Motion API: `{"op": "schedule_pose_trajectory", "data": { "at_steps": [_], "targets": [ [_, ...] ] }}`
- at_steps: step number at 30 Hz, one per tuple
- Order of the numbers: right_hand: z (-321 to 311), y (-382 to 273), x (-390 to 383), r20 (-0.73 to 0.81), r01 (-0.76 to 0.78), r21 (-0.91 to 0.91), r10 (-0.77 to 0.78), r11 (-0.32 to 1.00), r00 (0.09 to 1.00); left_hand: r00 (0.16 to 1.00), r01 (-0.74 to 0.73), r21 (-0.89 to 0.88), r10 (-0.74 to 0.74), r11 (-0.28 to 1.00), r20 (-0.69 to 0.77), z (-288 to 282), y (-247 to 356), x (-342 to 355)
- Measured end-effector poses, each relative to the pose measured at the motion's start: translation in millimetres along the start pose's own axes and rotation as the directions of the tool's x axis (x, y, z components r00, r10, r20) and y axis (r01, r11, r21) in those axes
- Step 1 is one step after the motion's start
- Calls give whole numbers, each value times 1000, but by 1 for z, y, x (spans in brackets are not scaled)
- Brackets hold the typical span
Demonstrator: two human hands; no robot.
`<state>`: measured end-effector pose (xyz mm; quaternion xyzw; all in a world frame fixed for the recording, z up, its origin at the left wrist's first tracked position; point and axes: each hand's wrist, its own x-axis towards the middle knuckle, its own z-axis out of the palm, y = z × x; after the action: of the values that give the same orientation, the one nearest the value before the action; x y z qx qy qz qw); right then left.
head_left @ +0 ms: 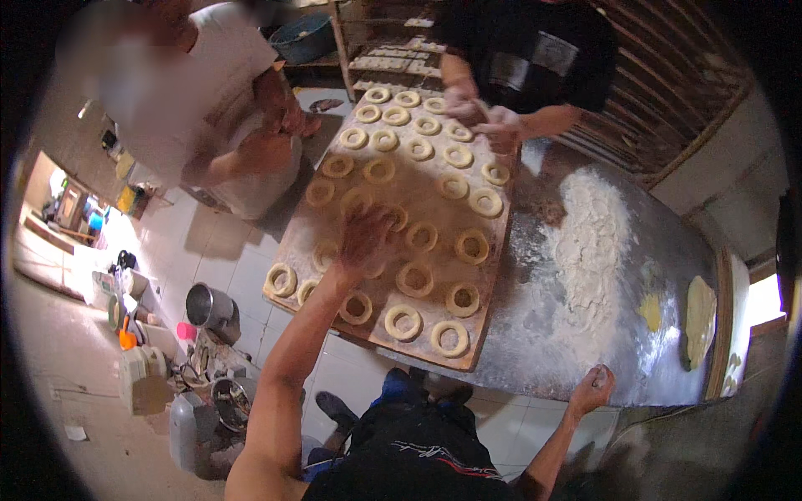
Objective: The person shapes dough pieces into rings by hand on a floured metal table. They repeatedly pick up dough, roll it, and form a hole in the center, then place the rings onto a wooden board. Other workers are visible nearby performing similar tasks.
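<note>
Over the board's (443, 267) middle, the spread left hand (368, 240) seemingly arranges dough rings (435, 339), calling for lightness; the curled right hand's (594, 387) contents are unclear.

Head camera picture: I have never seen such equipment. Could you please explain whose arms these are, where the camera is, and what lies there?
There is no machine here. The camera is worn on a person's head and looks down; its fisheye lens bends the edges. The two bare arms from below are the wearer's own. The left hand is over a floured board with rows of dough rings; whether it touches one is unclear. The right hand, fingers curled, is by the near edge of a metal table; I cannot tell if it holds anything. Spread flour lies on that table. Two other people stand around the board.
</note>
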<state>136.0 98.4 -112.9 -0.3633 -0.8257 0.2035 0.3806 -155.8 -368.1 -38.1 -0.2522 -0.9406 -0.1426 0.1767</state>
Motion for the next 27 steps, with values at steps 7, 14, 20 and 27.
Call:
{"op": "schedule_pose_trajectory", "data": {
  "at_steps": [7,14,20,27],
  "targets": [
    [-3,-23,0,19,-42,-29,43,999,999,997,48,-60,-44,997,68,0,51,-6],
    [-3,-22,-1,9,51,-87,-50,995,999,997,68,-102,-64,992,39,15,70,11],
    [-2,-17,0,42,9,-64,-6,998,999,1000,-10,-269,1,963,-31,0,149,0],
    [-2,-10,0,85,30,-142,-18,989,996,995,-7,-391,-32,920,-93,6,192,-10]
  ]
}}
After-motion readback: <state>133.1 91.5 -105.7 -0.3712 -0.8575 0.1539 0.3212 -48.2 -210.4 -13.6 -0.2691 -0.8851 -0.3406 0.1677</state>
